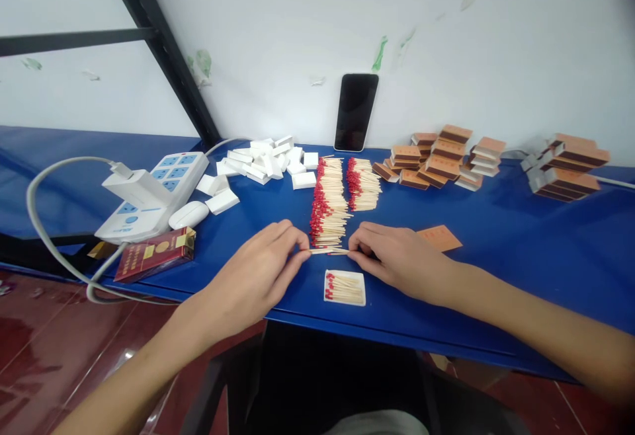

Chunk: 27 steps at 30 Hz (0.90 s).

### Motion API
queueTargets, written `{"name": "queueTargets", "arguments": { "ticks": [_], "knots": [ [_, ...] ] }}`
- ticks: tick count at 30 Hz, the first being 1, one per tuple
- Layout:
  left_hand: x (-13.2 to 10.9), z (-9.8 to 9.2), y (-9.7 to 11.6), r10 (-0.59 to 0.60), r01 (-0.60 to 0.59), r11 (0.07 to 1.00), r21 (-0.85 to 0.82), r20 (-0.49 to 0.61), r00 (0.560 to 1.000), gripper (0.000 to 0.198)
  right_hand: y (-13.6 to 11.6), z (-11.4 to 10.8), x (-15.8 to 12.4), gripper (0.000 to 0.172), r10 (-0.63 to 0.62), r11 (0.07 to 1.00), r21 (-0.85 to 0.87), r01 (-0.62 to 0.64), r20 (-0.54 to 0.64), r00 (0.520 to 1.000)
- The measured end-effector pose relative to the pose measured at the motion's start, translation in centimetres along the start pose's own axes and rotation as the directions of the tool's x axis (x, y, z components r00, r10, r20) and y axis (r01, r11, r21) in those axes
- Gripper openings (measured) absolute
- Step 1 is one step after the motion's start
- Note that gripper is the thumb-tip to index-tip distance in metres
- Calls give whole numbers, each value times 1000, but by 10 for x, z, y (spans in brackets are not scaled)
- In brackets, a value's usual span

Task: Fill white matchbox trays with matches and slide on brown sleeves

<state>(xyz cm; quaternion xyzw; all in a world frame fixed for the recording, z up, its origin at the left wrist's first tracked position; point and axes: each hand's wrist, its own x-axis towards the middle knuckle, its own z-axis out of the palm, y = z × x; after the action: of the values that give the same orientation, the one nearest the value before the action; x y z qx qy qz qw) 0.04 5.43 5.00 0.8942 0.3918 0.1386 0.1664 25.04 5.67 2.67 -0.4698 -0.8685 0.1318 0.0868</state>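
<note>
My left hand (265, 260) pinches the left ends of a few matchsticks (328, 250) just above the table. From the other side, my right hand (397, 256) has its thumb and forefinger closed on the right ends of the same matchsticks. Right below them lies a small white matchbox tray (364, 289) holding a layer of red-tipped matches. Beyond my fingers stretches a long pile of red-headed matches (331, 203), with a shorter pile (364, 187) to its right. An orange matchbox sleeve (440, 238) lies flat, partly behind my right hand.
White matchbox trays (270, 160) are heaped at the back left. Orange matchboxes (444, 157) stand stacked at the back right, with another stack (570, 164) farther right. A phone (356, 111) leans on the wall. On the left are a power strip (181, 174), a mouse (188, 215) and a red box (153, 256).
</note>
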Motion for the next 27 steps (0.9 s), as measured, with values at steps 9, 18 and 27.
{"name": "queueTargets", "arguments": {
  "ticks": [9, 18, 27],
  "knots": [
    [-8, 21, 20, 82, -82, 996, -27, 0, 997, 17, 2, -4, -7, 12, -25, 997, -67, 25, 6, 1000],
    [11, 20, -16, -19, 22, 999, 22, -135, 991, 20, -31, -3, -33, 10, -62, 998, 29, 61, 3, 998],
    [20, 30, -14, 12, 3, 994, 112, -132, 991, 20, -36, -6, -28, 13, 4, 999, 45, -7, 60, 998]
  ]
}}
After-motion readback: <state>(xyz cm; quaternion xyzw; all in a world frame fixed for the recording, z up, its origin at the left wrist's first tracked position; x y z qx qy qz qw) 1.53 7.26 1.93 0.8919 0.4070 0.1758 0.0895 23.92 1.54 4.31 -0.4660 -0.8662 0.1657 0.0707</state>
